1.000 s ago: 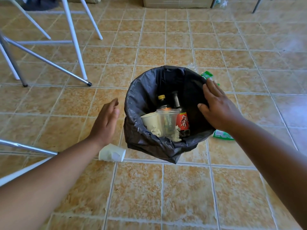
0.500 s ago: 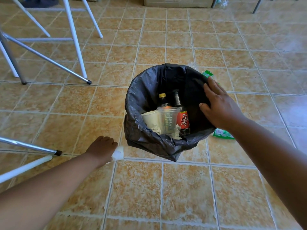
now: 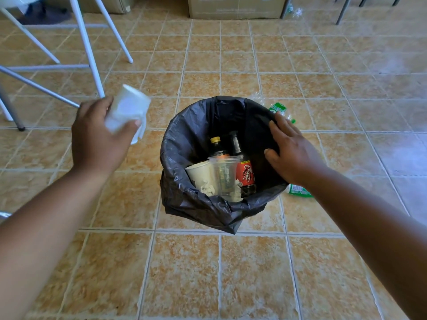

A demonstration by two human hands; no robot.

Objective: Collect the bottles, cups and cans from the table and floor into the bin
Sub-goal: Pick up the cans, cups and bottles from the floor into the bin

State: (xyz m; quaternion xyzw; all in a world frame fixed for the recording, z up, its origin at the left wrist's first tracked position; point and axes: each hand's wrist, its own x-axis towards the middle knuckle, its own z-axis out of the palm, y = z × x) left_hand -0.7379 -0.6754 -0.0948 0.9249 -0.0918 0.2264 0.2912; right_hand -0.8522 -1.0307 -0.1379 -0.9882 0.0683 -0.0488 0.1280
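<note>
Since half a second ago the left hand has come up off the floor, where it was reaching down at a white paper cup beside the bin, and it now holds that cup in the air to the left of the bin, fingers and thumb closed around its crumpled lower part with the open rim pointing up and away. The cup is somewhat blurred. The right hand has hardly shifted: it lies with fingers spread and flat on the right rim of the bin, pressing the black liner, gripping nothing. Inside the bin stand two dark bottles, one with a yellow cap and one with a black cap and red label, with a clear plastic cup and another paper cup leaning in front of them among bits of crumpled tissue. On the tiles just behind and to the right of the bin lies a green-labelled plastic bottle, mostly hidden by the right arm. White metal legs stand at upper left, and a cardboard box sits at the far edge.
</note>
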